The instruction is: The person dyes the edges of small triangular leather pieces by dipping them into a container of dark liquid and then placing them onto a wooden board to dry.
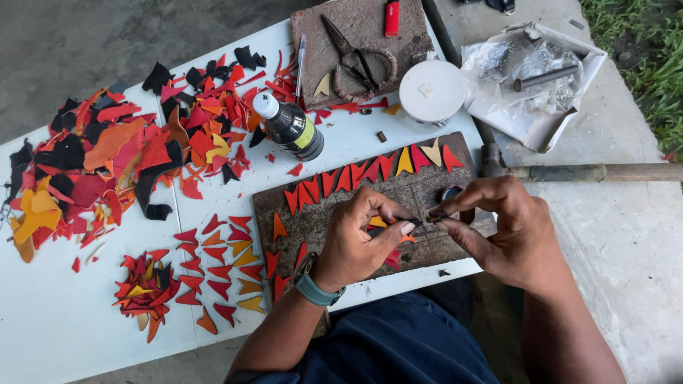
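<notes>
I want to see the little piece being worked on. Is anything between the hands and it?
Nothing visible: the left hand and right hand meet directly at the small yellow-orange leather piece above the dark board.

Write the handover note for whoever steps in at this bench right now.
Left hand and right hand: both pinch a small dark tool and a small leather piece over the dark work board.
Done: a row of cut red and yellow triangles lies along the board; more triangles sit on the white table.
Left: a heap of leather scraps lies uncut at far left. Scissors rest on the second board.
</notes>
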